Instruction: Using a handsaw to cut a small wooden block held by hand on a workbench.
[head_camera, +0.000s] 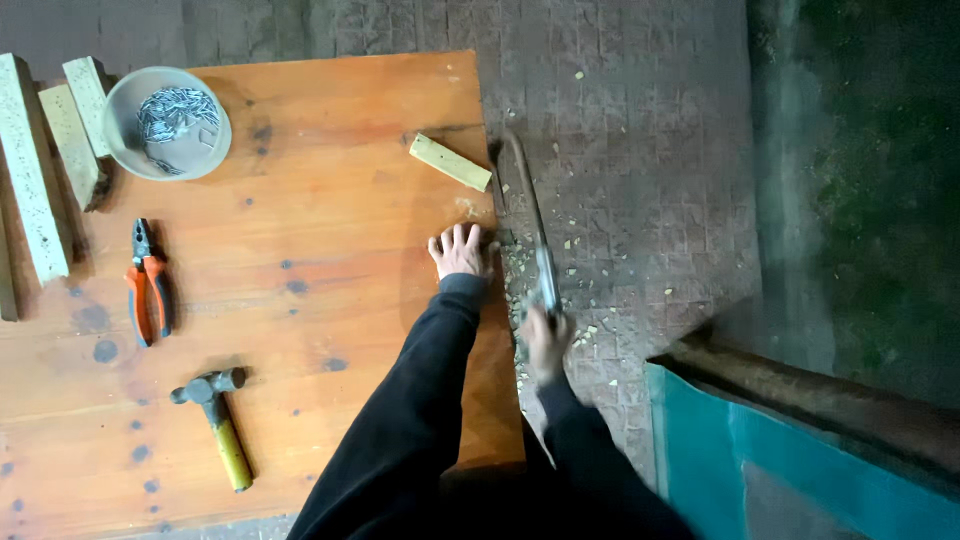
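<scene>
My left hand (459, 250) lies flat, fingers spread, on the orange-brown wooden board (300, 250) near its right edge. My right hand (547, 340) grips the handle of a long dark blade (530, 215), blurred with motion, which runs along the board's right edge. A short pale wood block (450, 161) lies on the board just beyond my left hand. Wood chips (575, 250) are scattered on the paved ground beside the edge.
A claw hammer with a yellow handle (218, 420) and orange-handled pliers (148, 283) lie on the board's left part. A grey bowl of nails (167, 122) sits at the far left corner beside pale wood strips (40, 150). A teal panel (800, 480) stands at right.
</scene>
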